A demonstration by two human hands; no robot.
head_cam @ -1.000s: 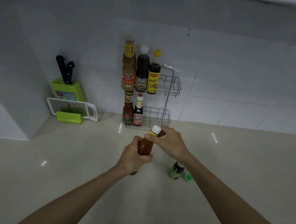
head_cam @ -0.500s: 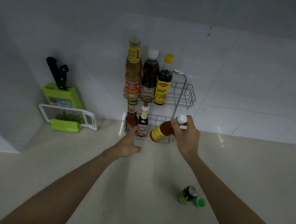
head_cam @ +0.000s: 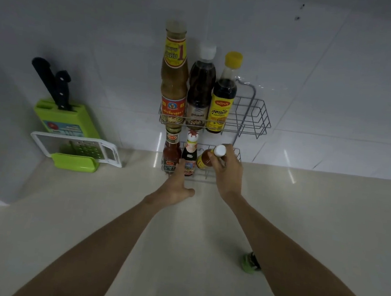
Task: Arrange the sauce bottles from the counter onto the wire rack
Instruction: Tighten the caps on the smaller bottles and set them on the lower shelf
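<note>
Sauce bottle with a white cap, orange-brown with a yellow label, tilts into the lower shelf of the wire rack, pinched at its neck by the right hand. Just left, the left hand reaches open and empty toward two small bottles. Above, the yellow-capped bottle carries Thai script; another shows a large "1".

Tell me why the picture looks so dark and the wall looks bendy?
Head view: the room is dim, so the tiled wall looks grey; small bright glints shine on the counter; the wide-angle lens curves the tile lines and stretches the arms; the green bottle near the right arm is smeared.
</note>
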